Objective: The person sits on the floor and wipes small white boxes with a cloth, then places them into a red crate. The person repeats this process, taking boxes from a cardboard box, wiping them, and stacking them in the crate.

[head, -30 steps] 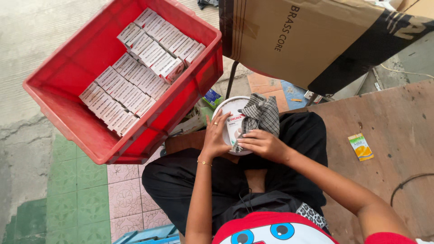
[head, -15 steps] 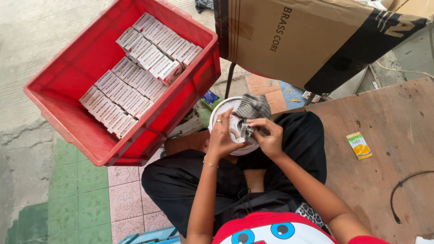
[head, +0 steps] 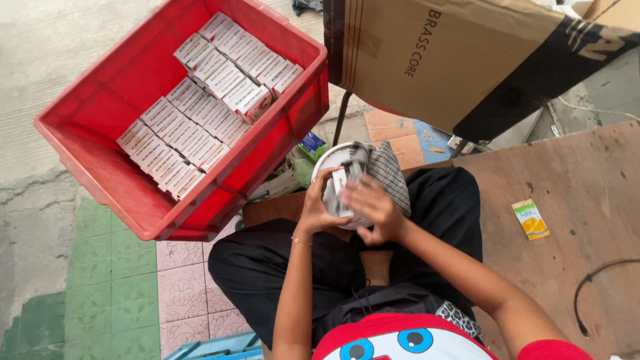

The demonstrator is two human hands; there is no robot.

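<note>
Both hands' curled fingers (head: 363, 193) around white round fixture (head: 337, 163) and checked cloth (head: 390, 173).

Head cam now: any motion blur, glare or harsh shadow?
Head view: right hand smeared by motion over the white disc and checked cloth; left hand sharper. Red crate and its boxes crisp. Light is soft and even, no glare; only a dim shadow under the cardboard box.

My one head-worn view, looking steeply down, close over my lap, red crate (head: 167, 127) up-left of it, cardboard box (head: 453, 60) above it
</note>
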